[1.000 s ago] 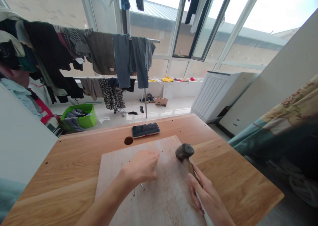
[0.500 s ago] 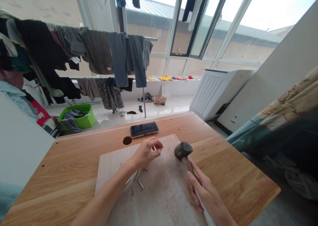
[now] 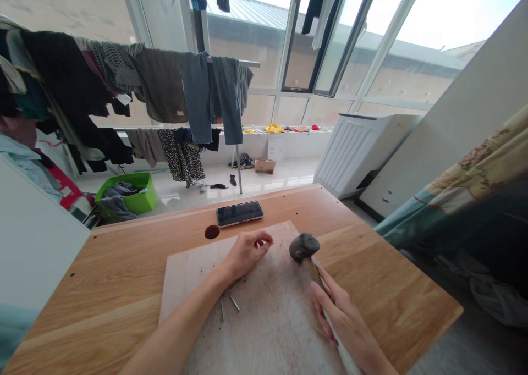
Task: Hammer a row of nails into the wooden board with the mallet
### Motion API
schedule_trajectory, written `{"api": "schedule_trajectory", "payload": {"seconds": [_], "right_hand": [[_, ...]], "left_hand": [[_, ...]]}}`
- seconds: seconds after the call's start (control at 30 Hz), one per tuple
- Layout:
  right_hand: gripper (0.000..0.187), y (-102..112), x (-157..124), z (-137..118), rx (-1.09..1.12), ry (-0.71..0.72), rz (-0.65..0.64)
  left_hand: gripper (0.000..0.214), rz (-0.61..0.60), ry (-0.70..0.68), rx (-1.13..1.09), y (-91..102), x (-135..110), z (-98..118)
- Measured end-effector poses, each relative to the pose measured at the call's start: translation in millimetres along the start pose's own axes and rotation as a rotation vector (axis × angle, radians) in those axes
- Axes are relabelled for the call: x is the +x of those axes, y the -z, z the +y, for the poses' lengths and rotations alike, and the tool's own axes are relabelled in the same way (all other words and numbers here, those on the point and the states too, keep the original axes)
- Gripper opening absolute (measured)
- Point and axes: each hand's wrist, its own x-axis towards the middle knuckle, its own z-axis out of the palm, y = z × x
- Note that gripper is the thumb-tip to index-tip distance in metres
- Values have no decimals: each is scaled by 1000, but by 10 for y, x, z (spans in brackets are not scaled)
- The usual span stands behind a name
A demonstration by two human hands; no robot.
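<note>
My right hand point(image 3: 340, 312) is wrapped round the wooden handle of a hammer point(image 3: 304, 247). The hammer's dark, blunt head hangs over the right edge of a pale wooden board point(image 3: 268, 320). Above the far part of the board, my left hand point(image 3: 249, 251) is closed, thumb and forefinger meeting in a ring. Whatever is in that pinch is too small to make out. Just right of its fingertips a thin nail point(image 3: 281, 243) shows at the board. Several loose nails point(image 3: 234, 302) lie on the board beside my left forearm, which partly covers them.
The board rests on a wooden table point(image 3: 396, 287). Beyond it lie a phone point(image 3: 240, 214) and a round hole point(image 3: 212, 232) in the tabletop. Past the table stand a green tub point(image 3: 142, 199), a rack of hanging clothes point(image 3: 160, 89) and a white ribbed cabinet point(image 3: 346, 152).
My left hand has shifted slightly to the right, its fingertips nearer the thin nail, and the forearm covers more of the loose nails. The hammer has stayed almost still.
</note>
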Motion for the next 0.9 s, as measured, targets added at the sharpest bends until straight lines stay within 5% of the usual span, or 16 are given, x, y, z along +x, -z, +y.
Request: {"api": "schedule_trajectory", "payload": {"seconds": [0.3,0.5,0.67,0.9], "right_hand": [[77,28,-7,1,32,-11,-31],[71,-47,-13,-266,95,50,-88],[67,-150,30,-519,-13,76,-121],[64,-282,71,-485,-109,57,-123]], "left_hand": [[19,-29,-1,34,-7,-16,-44],[16,-14,21,23,-22,-14,-51],[24,-20,32,5,-32,-10,-69],[41,-6,5,12,-32,-3,-70]]}}
